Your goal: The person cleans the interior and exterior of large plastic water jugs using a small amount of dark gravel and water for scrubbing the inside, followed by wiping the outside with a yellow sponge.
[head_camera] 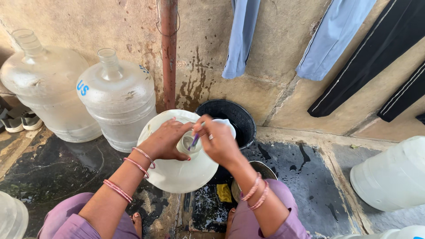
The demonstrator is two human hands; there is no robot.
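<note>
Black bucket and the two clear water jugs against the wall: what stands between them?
In the head view, a rusty red pipe runs down the wall between the black bucket and the nearer clear jug.

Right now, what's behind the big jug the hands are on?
Behind the white jug: a black bucket against the wall, with a white scoop at its rim. Jug and right hand cover the bucket's near side; contents not visible.
</note>
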